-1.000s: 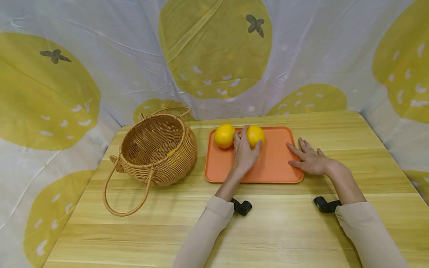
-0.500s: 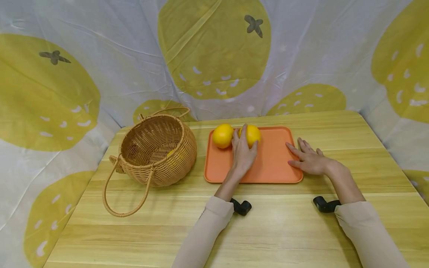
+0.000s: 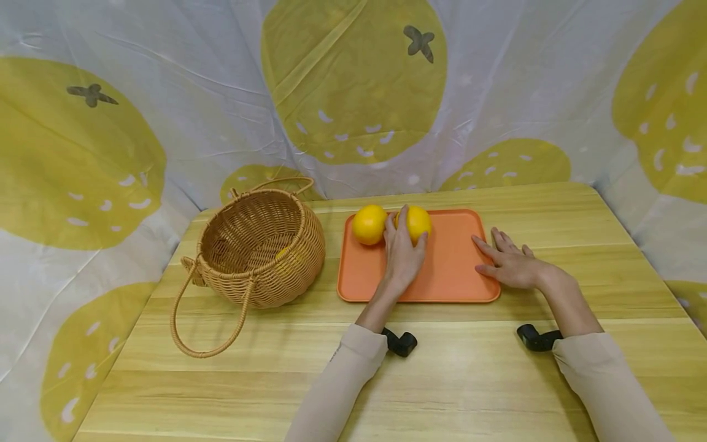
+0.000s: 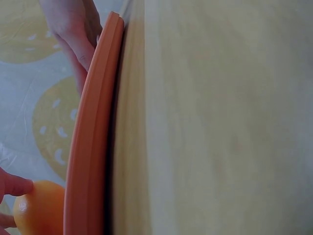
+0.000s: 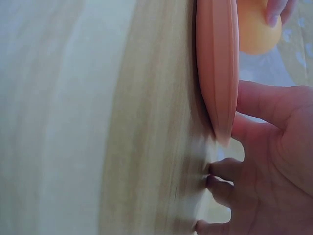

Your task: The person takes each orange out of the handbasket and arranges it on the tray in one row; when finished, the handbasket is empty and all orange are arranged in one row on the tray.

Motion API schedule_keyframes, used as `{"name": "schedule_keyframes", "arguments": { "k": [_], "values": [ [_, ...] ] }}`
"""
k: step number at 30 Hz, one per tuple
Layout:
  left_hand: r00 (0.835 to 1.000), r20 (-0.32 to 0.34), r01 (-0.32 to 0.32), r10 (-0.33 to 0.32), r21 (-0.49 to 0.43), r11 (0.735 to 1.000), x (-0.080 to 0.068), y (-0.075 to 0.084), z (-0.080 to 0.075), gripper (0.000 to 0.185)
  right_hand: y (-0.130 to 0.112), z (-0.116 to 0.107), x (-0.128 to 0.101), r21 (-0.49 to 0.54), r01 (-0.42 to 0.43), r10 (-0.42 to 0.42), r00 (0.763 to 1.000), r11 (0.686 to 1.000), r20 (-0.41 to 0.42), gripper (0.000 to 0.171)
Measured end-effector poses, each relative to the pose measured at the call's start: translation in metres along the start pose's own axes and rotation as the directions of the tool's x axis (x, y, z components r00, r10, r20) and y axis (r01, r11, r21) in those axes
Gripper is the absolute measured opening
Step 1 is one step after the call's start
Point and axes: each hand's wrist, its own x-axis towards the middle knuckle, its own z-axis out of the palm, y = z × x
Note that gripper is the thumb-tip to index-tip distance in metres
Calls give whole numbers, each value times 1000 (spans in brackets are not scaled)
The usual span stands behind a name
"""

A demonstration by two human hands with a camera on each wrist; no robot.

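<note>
My left hand (image 3: 405, 255) grips an orange (image 3: 418, 224) near the back of the coral-coloured tray (image 3: 453, 270), its thumb on the right side and its fingers over the top left. In the left wrist view the thumb and a fingertip press on the orange (image 4: 41, 210) from the left. Another orange (image 3: 369, 224) sits just left of that hand, in the tray's back left corner. My right hand (image 3: 516, 264) lies with fingers spread at the tray's right edge. In the right wrist view two digits touch the tray rim (image 5: 217, 58) and the other fingertips rest on the table.
A round wicker basket (image 3: 298, 270) stands left of the tray, one looped handle (image 3: 177, 331) hanging toward the front. Something yellow (image 3: 283, 252) lies inside it. The wooden table (image 3: 469, 380) ends at a fruit-print cloth (image 3: 353, 80) behind.
My left hand and the orange in it have shifted slightly left on the tray since a second ago. The right hand, tray and basket have stayed in place.
</note>
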Motion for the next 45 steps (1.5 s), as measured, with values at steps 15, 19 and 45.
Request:
{"name": "schedule_keyframes", "arguments": {
  "k": [15, 19, 45],
  "values": [
    [1000, 19, 21, -21, -4, 1000, 0, 1, 0, 65, -9, -4, -5, 3, -4, 4, 1000, 1000, 8, 78],
    [999, 30, 24, -24, -3, 1000, 1, 0, 0, 67, 5, 1, 0, 18, 8, -8, 1000, 1000, -8, 81],
    [996, 68, 53, -53, -2, 999, -2, 3, -3, 73, 5, 1, 1, 22, 17, -17, 1000, 1000, -6, 82]
  ]
}}
